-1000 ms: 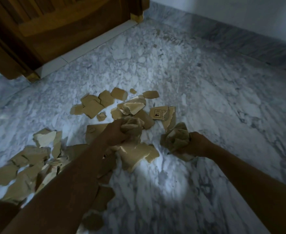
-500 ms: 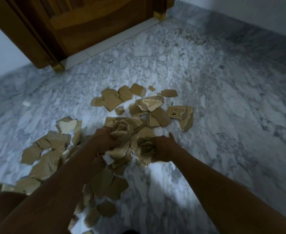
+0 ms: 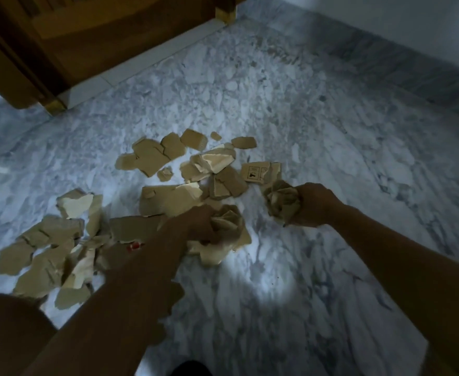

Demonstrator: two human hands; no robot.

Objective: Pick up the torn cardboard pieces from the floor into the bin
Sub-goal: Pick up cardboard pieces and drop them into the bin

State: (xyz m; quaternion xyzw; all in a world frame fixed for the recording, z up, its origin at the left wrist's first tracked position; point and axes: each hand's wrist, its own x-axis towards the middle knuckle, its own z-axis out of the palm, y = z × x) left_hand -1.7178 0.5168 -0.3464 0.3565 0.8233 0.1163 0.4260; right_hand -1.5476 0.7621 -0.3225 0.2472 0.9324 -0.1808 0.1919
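Note:
Several torn brown cardboard pieces (image 3: 152, 158) lie scattered over the marble floor (image 3: 317, 147), most of them left of centre. My left hand (image 3: 195, 223) is closed around a crumpled wad of cardboard (image 3: 228, 219), low over the middle of the pile. To the right, my right hand (image 3: 315, 206) grips a second crumpled bunch (image 3: 282, 202), held just above the floor beside a printed scrap (image 3: 256, 172). No bin is in view.
A wooden door (image 3: 100, 36) with its frame stands at the back left, above a white threshold strip (image 3: 141, 66). A wall with a grey skirting (image 3: 399, 66) runs along the back right. My knee (image 3: 8, 335) shows at the bottom left.
My right hand has swung out to the right with its bunch, away from the left hand. The left hand stays over the pile with its wad. The view shifted slightly.

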